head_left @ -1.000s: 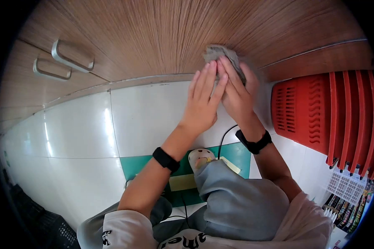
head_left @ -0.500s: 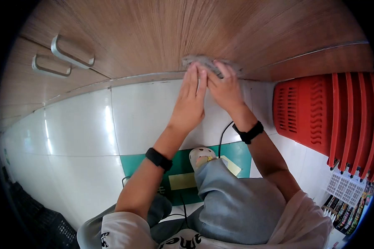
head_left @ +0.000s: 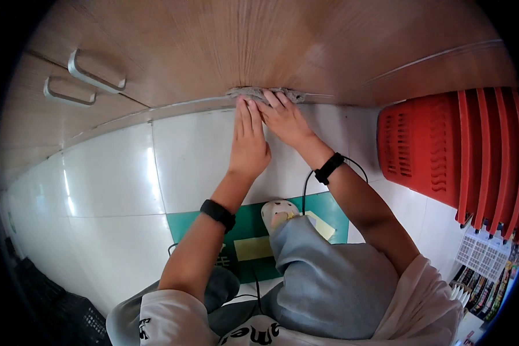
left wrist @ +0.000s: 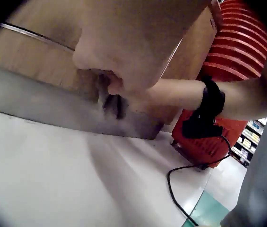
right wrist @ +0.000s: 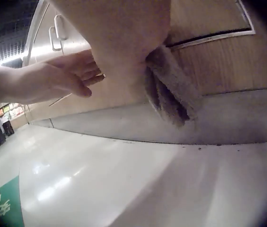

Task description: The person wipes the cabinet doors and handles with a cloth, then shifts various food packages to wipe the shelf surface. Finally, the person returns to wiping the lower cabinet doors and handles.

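A grey, fuzzy cloth [head_left: 245, 92] lies bunched along the lower edge of the wooden cabinet front [head_left: 184, 69]. My right hand [head_left: 289, 126] holds it against that edge, with fingers over the cloth. In the right wrist view, a folded flap of the cloth [right wrist: 171, 90] sticks out past the hand, in front of the grey base strip [right wrist: 237, 113]. My left hand [head_left: 249, 150] reaches up beside the right one, its fingers straight and the tips at the cloth. The right wrist view shows that left hand [right wrist: 72, 75] with its thumb apart from the fingers.
Stacked red baskets [head_left: 421, 144] stand close on the right. Two metal handles [head_left: 95, 75] jut from the cabinet at left. White floor tiles, a green mat [head_left: 202, 222] and a black cable [head_left: 304, 196] lie below. A black crate [head_left: 57, 300] is at lower left.
Both hands and the cloth have moved left and down along the cabinet front to its lower edge. The left hand's fingers have come off the right hand and now lie beside it.
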The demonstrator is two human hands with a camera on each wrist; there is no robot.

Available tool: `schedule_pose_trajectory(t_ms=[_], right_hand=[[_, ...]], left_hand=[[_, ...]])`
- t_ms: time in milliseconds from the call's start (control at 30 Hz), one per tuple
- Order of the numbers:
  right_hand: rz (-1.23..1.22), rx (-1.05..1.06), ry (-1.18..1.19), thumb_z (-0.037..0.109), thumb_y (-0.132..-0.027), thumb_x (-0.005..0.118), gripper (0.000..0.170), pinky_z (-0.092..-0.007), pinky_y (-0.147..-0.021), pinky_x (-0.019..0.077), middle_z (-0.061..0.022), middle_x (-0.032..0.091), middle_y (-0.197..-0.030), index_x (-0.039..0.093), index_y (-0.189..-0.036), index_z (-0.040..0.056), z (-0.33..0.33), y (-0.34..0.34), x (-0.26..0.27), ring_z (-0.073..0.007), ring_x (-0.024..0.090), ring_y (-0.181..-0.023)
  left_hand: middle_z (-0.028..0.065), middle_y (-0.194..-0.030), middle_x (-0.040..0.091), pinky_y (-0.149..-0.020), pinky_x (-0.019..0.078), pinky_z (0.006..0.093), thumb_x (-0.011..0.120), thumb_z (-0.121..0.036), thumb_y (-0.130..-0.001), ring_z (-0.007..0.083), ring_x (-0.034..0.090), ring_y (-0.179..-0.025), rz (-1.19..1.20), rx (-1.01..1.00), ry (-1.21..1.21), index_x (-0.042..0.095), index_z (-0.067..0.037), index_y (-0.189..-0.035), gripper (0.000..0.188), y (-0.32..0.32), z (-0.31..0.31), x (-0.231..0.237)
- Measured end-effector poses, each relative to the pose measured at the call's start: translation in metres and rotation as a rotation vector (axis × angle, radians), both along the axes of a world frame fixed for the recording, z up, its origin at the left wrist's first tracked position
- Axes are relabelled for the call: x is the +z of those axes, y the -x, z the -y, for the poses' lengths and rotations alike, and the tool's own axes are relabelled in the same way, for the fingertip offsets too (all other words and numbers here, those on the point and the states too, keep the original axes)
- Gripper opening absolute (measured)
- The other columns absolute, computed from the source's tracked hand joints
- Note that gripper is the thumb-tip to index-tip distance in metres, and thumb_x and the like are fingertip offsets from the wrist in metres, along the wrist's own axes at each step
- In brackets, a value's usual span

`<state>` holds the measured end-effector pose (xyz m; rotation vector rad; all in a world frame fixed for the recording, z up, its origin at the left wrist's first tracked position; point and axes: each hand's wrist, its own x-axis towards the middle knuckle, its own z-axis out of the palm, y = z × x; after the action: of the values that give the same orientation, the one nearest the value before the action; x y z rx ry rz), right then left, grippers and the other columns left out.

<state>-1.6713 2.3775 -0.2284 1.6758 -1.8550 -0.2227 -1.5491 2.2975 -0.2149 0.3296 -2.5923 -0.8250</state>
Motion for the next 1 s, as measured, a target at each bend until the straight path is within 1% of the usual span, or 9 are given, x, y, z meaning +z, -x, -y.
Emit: schedule_pose_trajectory(t_ms=[100,200,300,433,500,567,667,767,1000], right_hand=[[0.517,-0.135,0.022,0.022,-0.084,0.053,0.041,-0.0403,-0.096,0.0388,-0.0028,0.048,-0.123,0.052,-0.125,0.0166,-0.012,0.009,-0.008,-0.0285,0.044,-0.115],[0.609,-0.416,0.038,0.021,-0.084,0.054,0.043,-0.0448,-0.093,0.0409,-0.0104,0.049,-0.122,0.051,-0.127,0.0179,-0.048,0.018,0.009,-0.0323,0.047,-0.112],[0.605,-0.65,0.061,0.022,-0.085,0.054,0.045,-0.0436,-0.096,0.0388,-0.0146,0.048,-0.126,0.048,-0.128,0.0108,-0.085,0.029,0.017,-0.0339,0.044,-0.118],[0.258,-0.465,0.1,0.016,-0.085,0.055,0.05,-0.0435,-0.099,0.0353,-0.0198,0.043,-0.132,0.042,-0.131,0.0022,-0.122,0.042,-0.009,-0.0369,0.04,-0.122],[0.826,-0.447,0.581,0.007,-0.083,0.058,0.054,-0.0455,-0.103,0.0305,-0.0213,0.039,-0.137,0.039,-0.132,-0.0025,-0.117,0.029,-0.028,-0.0382,0.035,-0.127],[0.916,-0.484,0.749,0.004,-0.081,0.059,0.058,-0.0462,-0.102,0.0325,-0.0216,0.035,-0.139,0.037,-0.134,-0.0016,-0.104,0.022,-0.043,-0.0379,0.034,-0.127],[1.077,-0.587,0.946,0.005,-0.077,0.067,0.065,-0.0452,-0.094,0.0422,-0.0202,0.032,-0.14,0.036,-0.132,-0.0016,-0.07,0.003,-0.044,-0.0361,0.039,-0.123],[1.404,-0.592,1.341,0.013,-0.075,0.074,0.056,-0.0417,-0.086,0.0455,-0.0179,0.044,-0.113,0.043,-0.118,-0.0034,-0.027,-0.005,-0.047,-0.0322,0.047,-0.103],[1.335,-0.452,0.98,0.015,-0.068,0.079,0.052,-0.0336,-0.07,0.0447,-0.0133,0.049,-0.094,0.043,-0.101,-0.0019,0.045,-0.05,-0.062,-0.0222,0.05,-0.085]], left_hand=[[0.0382,-0.141,0.01,-0.11,0.0176,0.0471,0.047,0.005,-0.069,0.0501,0.015,-0.132,-0.018,-0.06,-0.028,0.01,0.014,-0.137,0.078,0.01,-0.011,0.008],[0.0339,-0.142,0.014,-0.111,0.0176,0.0456,0.048,0.004,-0.069,0.0445,0.018,-0.134,-0.01,-0.201,0.014,0.012,0.01,-0.139,0.079,0.023,-0.02,0.023],[0.0278,-0.144,0.021,-0.112,0.0186,0.0432,0.051,0.002,-0.07,0.0373,0.022,-0.135,0.015,-0.355,0.058,0.018,0.005,-0.14,0.078,0.043,-0.028,0.028],[0.0227,-0.143,0.028,-0.111,0.0219,0.0391,0.054,-0.001,-0.071,0.0329,0.027,-0.133,0.056,-0.404,-0.038,0.029,0.002,-0.137,0.071,0.075,-0.06,0.011],[0.0232,-0.142,0.029,-0.11,0.0245,0.0391,0.054,-0.001,-0.071,0.0341,0.03,-0.132,0.019,-0.398,-0.103,0.033,0.001,-0.136,0.068,0.078,-0.07,0.006],[0.0237,-0.141,0.031,-0.109,0.0271,0.0392,0.053,0.0,-0.071,0.0352,0.033,-0.13,-0.015,-0.389,-0.169,0.036,-0.001,-0.134,0.066,0.077,-0.074,-0.003],[0.0241,-0.138,0.035,-0.104,0.0325,0.0417,0.054,-0.005,-0.073,0.0359,0.037,-0.127,0.059,-0.216,-0.264,0.045,-0.003,-0.129,0.057,0.06,-0.06,-0.021],[0.0237,-0.133,0.04,-0.097,0.0393,0.0426,0.053,-0.003,-0.073,0.038,0.041,-0.121,0.275,-0.072,-0.38,0.043,-0.007,-0.13,0.057,0.039,-0.028,-0.027],[0.0252,-0.128,0.044,-0.097,0.0392,0.0406,0.044,0.004,-0.075,0.0404,0.046,-0.116,0.102,0.293,-0.557,0.034,-0.001,-0.134,0.061,-0.02,0.012,-0.073]])
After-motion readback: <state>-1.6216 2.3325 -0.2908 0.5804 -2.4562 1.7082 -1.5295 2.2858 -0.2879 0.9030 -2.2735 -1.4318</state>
